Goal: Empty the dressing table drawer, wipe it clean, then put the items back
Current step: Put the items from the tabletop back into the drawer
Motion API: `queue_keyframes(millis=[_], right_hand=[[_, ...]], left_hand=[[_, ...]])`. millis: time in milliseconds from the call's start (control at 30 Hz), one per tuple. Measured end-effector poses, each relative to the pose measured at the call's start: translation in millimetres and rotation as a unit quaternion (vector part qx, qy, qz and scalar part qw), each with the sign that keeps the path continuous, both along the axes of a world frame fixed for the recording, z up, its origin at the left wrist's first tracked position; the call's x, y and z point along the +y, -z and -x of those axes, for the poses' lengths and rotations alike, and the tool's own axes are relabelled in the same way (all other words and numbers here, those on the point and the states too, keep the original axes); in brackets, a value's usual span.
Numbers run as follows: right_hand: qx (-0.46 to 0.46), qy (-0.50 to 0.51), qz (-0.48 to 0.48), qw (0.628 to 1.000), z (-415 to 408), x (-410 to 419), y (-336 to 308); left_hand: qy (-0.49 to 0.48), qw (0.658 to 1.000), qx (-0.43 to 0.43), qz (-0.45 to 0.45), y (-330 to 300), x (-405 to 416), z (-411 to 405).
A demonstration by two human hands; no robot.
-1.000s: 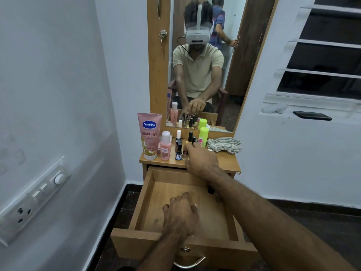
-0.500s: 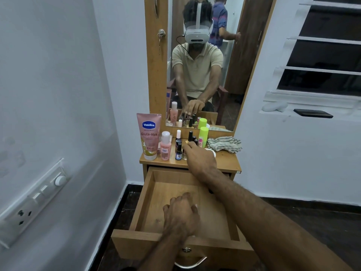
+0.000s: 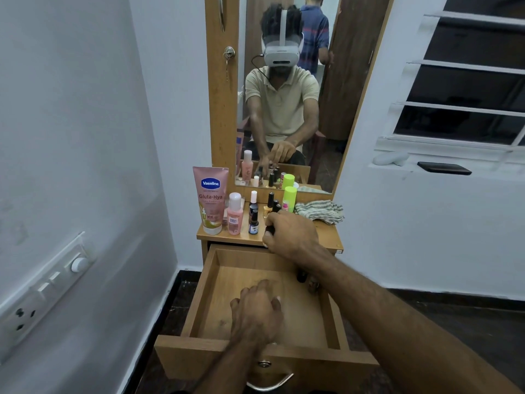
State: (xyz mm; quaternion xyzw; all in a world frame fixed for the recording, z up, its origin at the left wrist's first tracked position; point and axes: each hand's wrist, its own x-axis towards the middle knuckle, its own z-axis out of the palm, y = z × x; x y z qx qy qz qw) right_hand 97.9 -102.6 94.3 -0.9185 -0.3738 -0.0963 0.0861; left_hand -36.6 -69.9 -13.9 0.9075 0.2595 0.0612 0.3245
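Right hand (image 3: 292, 233) pinches a small dark bottle (image 3: 269, 231) at the bench (image 3: 326, 237) near edge, probably setting it with the other toiletries. Left hand (image 3: 257, 314) lies in the open drawer (image 3: 216, 294), fingers curled; held contents can't tell. Two small bottles (image 3: 306, 280) remain far right inside.

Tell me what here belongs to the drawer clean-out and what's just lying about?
Part of the job: open drawer, Vaseline tube, pink bottle, green bottle, striped cloth, small bottle gripped by right hand.

Lying about: phone on windowsill, wall switchboard.
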Motion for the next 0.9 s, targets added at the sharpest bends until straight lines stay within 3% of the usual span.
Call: queue_keyframes(millis=[167,267,633,900], right_hand=[[0.172,-0.056,0.133,0.974,4,-13,-6],[0.223,-0.069,0.170,0.957,5,-20,-3],[0.277,-0.091,0.161,0.943,0,-34,7],[0.290,-0.070,0.154,0.942,-8,-51,9]], left_hand=[[-0.004,0.999,-0.033,0.010,-2,2,1],[-0.003,0.999,-0.038,0.000,-4,1,1],[0.018,0.994,0.029,-0.100,-5,1,3],[0.049,0.995,0.038,-0.077,-7,1,1]])
